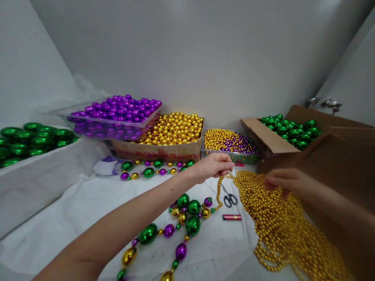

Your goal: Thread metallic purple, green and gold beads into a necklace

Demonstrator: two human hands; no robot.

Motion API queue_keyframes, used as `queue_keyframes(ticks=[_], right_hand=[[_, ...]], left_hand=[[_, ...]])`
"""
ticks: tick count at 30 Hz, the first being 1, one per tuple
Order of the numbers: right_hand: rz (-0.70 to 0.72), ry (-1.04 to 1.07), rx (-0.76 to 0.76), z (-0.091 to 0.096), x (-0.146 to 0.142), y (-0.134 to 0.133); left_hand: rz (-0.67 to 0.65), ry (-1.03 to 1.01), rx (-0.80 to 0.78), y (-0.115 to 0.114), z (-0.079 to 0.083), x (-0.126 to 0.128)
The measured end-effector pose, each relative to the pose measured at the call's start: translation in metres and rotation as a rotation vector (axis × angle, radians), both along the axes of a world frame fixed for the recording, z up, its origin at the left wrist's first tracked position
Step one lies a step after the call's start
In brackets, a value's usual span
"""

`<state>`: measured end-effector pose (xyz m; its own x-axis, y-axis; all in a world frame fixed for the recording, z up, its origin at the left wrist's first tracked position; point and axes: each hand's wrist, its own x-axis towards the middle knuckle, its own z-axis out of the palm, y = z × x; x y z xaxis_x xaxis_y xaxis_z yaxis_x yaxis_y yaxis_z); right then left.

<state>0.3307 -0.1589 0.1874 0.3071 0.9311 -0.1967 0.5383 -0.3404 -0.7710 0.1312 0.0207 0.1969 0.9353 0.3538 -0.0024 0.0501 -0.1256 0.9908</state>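
Note:
My left hand [215,166] is closed in a pinch on a thin strand of small gold beads [219,190] that hangs down to the white cloth. My right hand [285,180] is blurred by motion, its fingers curled down onto the big heap of gold bead strands [281,222] at the right. A string of large green, purple and gold beads [175,226] lies on the cloth below my left forearm. Small black-handled scissors [230,199] and a red lighter [232,217] lie between the string and the heap.
At the back stand a clear tray of purple balls [117,113], a cardboard box of gold balls [172,130], a tub of small mixed beads [231,142] and a cardboard box of green balls [290,130]. Green balls [32,138] fill a white box at left. Another finished bead string [152,168] lies there.

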Motion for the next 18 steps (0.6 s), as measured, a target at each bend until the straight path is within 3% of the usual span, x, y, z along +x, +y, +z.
queue_keyframes(ticks=[1, 3, 7, 11, 18], right_hand=[[-0.018, 0.095, 0.128, 0.004, -0.008, 0.012], [0.008, 0.329, 0.217, 0.009, -0.027, 0.033], [0.168, 0.754, 0.066, -0.002, -0.060, 0.057], [0.231, 0.761, -0.030, -0.006, -0.066, 0.060], [0.209, 0.755, -0.064, 0.028, -0.051, 0.056]], left_hand=[[-0.002, 0.007, 0.009, -0.002, 0.000, 0.001], [-0.002, 0.010, 0.034, -0.004, 0.002, 0.001], [0.042, -0.027, 0.087, 0.002, 0.003, -0.008], [0.097, -0.031, 0.089, 0.017, -0.002, -0.023], [0.102, -0.066, 0.147, 0.032, -0.015, -0.045]])
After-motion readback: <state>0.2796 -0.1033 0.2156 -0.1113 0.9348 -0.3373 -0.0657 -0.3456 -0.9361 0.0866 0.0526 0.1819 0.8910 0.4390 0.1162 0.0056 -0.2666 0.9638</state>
